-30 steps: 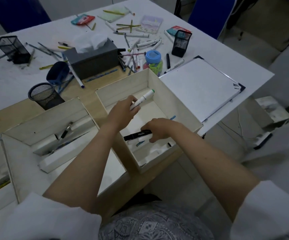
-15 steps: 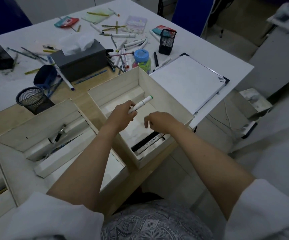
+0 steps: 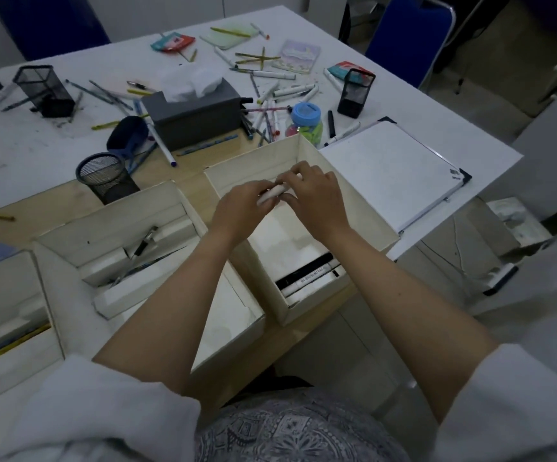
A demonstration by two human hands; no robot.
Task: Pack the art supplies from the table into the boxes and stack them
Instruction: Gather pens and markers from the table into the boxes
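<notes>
Barely begun: both hands, left hand and right hand, grip what seems a white marker over the box, two markers packed, most supplies scattered on the desk.

A white table fills the upper frame, strewn with markers. On it stand a tissue box, mesh cups, a jar, a whiteboard at right, and open boxes lower left.
</notes>
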